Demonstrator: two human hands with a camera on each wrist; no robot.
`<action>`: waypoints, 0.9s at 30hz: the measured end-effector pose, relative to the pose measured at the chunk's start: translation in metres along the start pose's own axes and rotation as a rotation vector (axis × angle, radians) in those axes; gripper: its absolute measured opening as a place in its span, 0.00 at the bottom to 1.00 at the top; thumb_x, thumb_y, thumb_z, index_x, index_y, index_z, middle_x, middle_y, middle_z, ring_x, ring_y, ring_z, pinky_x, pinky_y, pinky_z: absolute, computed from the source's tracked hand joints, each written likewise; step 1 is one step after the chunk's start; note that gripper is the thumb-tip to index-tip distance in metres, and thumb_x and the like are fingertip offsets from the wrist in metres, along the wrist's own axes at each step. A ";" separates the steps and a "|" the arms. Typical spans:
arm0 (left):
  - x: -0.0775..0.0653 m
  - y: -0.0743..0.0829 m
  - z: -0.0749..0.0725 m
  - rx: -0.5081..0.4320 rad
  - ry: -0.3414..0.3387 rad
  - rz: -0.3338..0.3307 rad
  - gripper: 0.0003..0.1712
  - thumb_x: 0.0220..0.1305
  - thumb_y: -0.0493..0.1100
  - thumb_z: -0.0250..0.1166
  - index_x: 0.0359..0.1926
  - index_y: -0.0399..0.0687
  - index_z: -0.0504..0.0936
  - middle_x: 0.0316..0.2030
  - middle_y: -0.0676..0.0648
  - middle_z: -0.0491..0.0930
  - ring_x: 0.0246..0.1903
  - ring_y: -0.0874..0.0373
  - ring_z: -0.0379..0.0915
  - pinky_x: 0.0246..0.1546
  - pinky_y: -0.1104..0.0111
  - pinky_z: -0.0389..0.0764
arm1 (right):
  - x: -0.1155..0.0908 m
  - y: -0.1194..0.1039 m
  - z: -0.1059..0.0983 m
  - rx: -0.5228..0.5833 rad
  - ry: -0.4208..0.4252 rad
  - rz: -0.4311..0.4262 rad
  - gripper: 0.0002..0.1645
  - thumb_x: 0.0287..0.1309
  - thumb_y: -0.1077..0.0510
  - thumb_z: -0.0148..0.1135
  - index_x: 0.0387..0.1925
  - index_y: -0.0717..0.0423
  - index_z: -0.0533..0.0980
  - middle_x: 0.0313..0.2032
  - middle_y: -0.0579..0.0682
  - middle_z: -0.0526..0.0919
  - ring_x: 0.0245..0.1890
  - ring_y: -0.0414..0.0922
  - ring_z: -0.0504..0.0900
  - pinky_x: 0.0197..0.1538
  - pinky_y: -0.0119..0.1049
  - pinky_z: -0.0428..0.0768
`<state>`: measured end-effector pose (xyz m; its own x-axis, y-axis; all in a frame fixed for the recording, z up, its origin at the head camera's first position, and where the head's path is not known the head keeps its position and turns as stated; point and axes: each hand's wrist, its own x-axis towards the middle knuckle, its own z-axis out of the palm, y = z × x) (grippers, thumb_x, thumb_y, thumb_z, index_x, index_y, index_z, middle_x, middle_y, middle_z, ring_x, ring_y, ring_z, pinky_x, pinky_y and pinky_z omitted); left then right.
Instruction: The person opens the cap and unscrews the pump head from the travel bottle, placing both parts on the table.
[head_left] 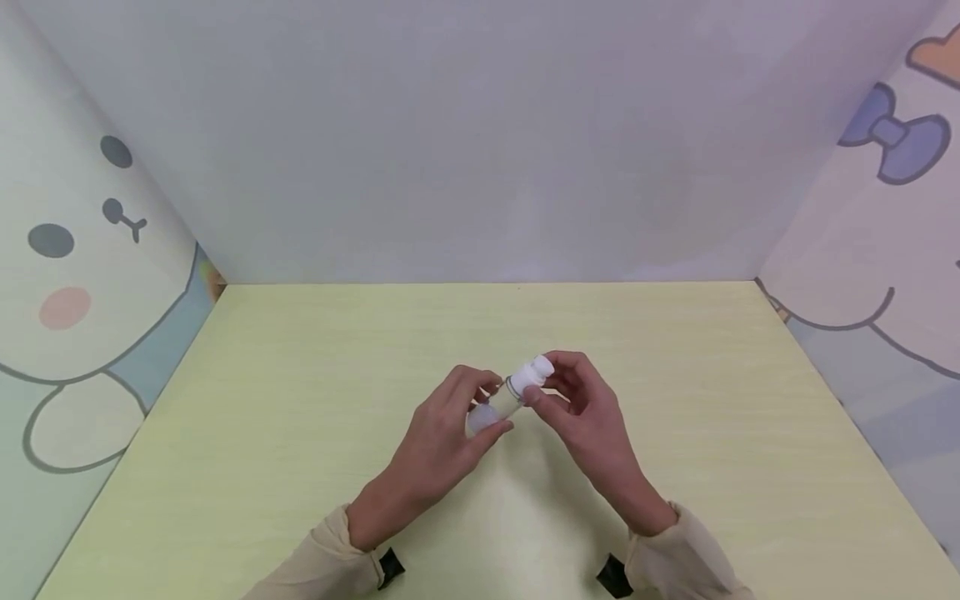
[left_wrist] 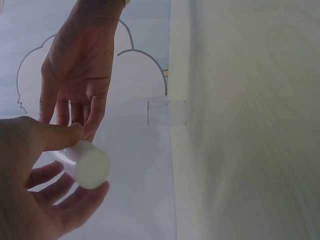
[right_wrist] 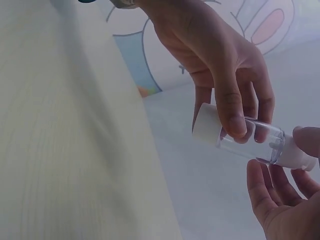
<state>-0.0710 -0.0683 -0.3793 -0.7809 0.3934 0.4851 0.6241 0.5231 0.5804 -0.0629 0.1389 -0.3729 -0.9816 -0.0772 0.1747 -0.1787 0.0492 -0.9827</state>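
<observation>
A small clear bottle is held between the person's two hands, raised over the bench in front of the body. The left hand grips the lower part, its thumb on one side and its fingers curled round the other, while the right hand pinches the white cap between thumb and fingers. Neither hand is spread wide; both are narrowed to the bottle's slim girth.

The division of the grip looks purposeful: one hand at each end would keep the bottle steady, and it leaves much of the clear body uncovered between them. The bottle lies aslant, cap towards the right hand and white base towards the left, which probably lets both wrists meet it at an easy angle (the two forearms come in from opposite sides). Holding it off the bench likely gives the fingers room to pass underneath.

The left fingers do not cover the flat end of the base, which faces the left wrist view openly. Light sleeves end at the wrists, out of the way of the bottle. Whether anything is inside it, I cannot tell.
</observation>
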 end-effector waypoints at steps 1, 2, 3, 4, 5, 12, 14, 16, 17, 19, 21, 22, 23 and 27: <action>-0.001 0.000 0.000 0.000 -0.004 -0.004 0.28 0.57 0.41 0.81 0.55 0.46 0.76 0.48 0.51 0.79 0.46 0.60 0.81 0.42 0.70 0.86 | 0.000 0.000 0.001 0.000 0.003 0.006 0.25 0.65 0.66 0.69 0.60 0.59 0.71 0.52 0.47 0.79 0.51 0.40 0.85 0.51 0.29 0.87; -0.001 0.000 0.000 -0.002 -0.008 -0.009 0.29 0.57 0.41 0.81 0.55 0.46 0.76 0.48 0.51 0.79 0.46 0.60 0.81 0.42 0.70 0.86 | -0.001 0.001 0.002 0.000 0.004 0.007 0.25 0.65 0.67 0.69 0.60 0.59 0.71 0.53 0.47 0.79 0.51 0.40 0.85 0.51 0.29 0.87; -0.001 0.000 0.001 -0.002 -0.009 -0.010 0.28 0.57 0.41 0.81 0.55 0.46 0.76 0.48 0.51 0.79 0.46 0.60 0.81 0.43 0.70 0.86 | -0.001 0.001 0.002 0.000 0.007 0.007 0.26 0.64 0.67 0.69 0.60 0.60 0.71 0.53 0.47 0.79 0.51 0.40 0.84 0.51 0.29 0.87; -0.001 0.000 0.001 -0.003 -0.007 -0.010 0.28 0.57 0.42 0.81 0.55 0.46 0.77 0.48 0.51 0.79 0.46 0.60 0.81 0.42 0.70 0.86 | -0.001 0.002 0.003 -0.001 0.010 0.007 0.26 0.64 0.68 0.70 0.60 0.60 0.71 0.53 0.47 0.79 0.51 0.41 0.84 0.51 0.29 0.86; -0.002 0.000 0.000 -0.004 -0.006 -0.009 0.28 0.57 0.42 0.80 0.55 0.46 0.77 0.48 0.51 0.80 0.46 0.60 0.82 0.42 0.70 0.86 | -0.001 0.001 0.003 -0.002 0.015 0.012 0.26 0.63 0.68 0.70 0.60 0.60 0.71 0.53 0.47 0.79 0.51 0.40 0.84 0.51 0.29 0.86; -0.002 0.002 -0.002 -0.030 0.012 0.039 0.27 0.58 0.41 0.80 0.57 0.44 0.81 0.48 0.50 0.85 0.44 0.60 0.84 0.42 0.71 0.86 | -0.002 0.000 0.006 -0.014 0.089 0.035 0.23 0.63 0.66 0.72 0.57 0.58 0.75 0.50 0.47 0.81 0.47 0.41 0.86 0.50 0.30 0.87; -0.003 0.001 -0.003 -0.052 0.026 0.066 0.27 0.57 0.40 0.80 0.57 0.43 0.82 0.47 0.49 0.87 0.43 0.60 0.85 0.42 0.71 0.86 | -0.003 -0.001 0.005 -0.015 0.100 0.022 0.22 0.62 0.66 0.72 0.56 0.59 0.76 0.48 0.47 0.83 0.45 0.41 0.86 0.50 0.30 0.87; -0.003 0.000 -0.004 -0.079 0.038 0.088 0.27 0.56 0.38 0.80 0.57 0.41 0.83 0.46 0.47 0.88 0.42 0.59 0.85 0.42 0.71 0.87 | -0.003 -0.002 0.005 -0.015 0.106 -0.004 0.22 0.61 0.68 0.72 0.55 0.60 0.77 0.47 0.47 0.83 0.44 0.41 0.86 0.50 0.29 0.87; -0.003 0.000 -0.005 -0.096 0.042 0.096 0.27 0.56 0.38 0.80 0.56 0.41 0.84 0.46 0.47 0.88 0.43 0.59 0.86 0.43 0.71 0.87 | -0.003 -0.003 0.004 -0.017 0.107 -0.022 0.22 0.60 0.69 0.73 0.54 0.60 0.78 0.46 0.47 0.83 0.43 0.41 0.86 0.49 0.29 0.87; -0.002 0.000 -0.006 -0.129 0.045 0.109 0.26 0.56 0.37 0.80 0.56 0.41 0.85 0.46 0.47 0.89 0.43 0.59 0.86 0.44 0.72 0.87 | -0.003 -0.004 0.003 -0.014 0.105 -0.059 0.21 0.59 0.70 0.72 0.53 0.62 0.78 0.46 0.48 0.84 0.43 0.41 0.86 0.49 0.29 0.87; -0.001 -0.001 -0.007 -0.169 0.039 0.118 0.26 0.55 0.37 0.80 0.56 0.42 0.85 0.45 0.47 0.89 0.42 0.59 0.86 0.43 0.73 0.86 | -0.004 -0.005 0.001 -0.018 0.102 -0.090 0.21 0.58 0.72 0.73 0.53 0.63 0.78 0.46 0.48 0.83 0.42 0.41 0.85 0.49 0.29 0.87; 0.000 -0.001 -0.008 -0.189 0.036 0.124 0.26 0.55 0.37 0.80 0.56 0.42 0.86 0.45 0.47 0.89 0.41 0.59 0.86 0.43 0.73 0.86 | -0.004 -0.005 0.000 -0.020 0.100 -0.100 0.21 0.57 0.72 0.73 0.52 0.63 0.78 0.46 0.48 0.83 0.42 0.41 0.85 0.49 0.29 0.87; 0.000 -0.001 -0.008 -0.212 0.031 0.126 0.26 0.55 0.36 0.80 0.56 0.42 0.86 0.45 0.47 0.89 0.40 0.60 0.86 0.43 0.74 0.86 | -0.004 -0.006 -0.001 -0.012 0.096 -0.110 0.21 0.57 0.72 0.73 0.52 0.64 0.78 0.45 0.48 0.83 0.42 0.41 0.86 0.50 0.29 0.87; 0.001 -0.003 -0.009 -0.310 0.011 0.133 0.25 0.55 0.35 0.80 0.56 0.43 0.86 0.45 0.47 0.90 0.39 0.59 0.87 0.43 0.73 0.87 | -0.005 -0.006 -0.005 0.026 0.063 -0.149 0.21 0.56 0.73 0.73 0.51 0.67 0.78 0.46 0.46 0.84 0.45 0.41 0.87 0.53 0.31 0.87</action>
<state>-0.0736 -0.0758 -0.3745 -0.6930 0.4341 0.5756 0.6997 0.2126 0.6820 -0.0571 0.1437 -0.3676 -0.9468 -0.0188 0.3212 -0.3215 0.0159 -0.9468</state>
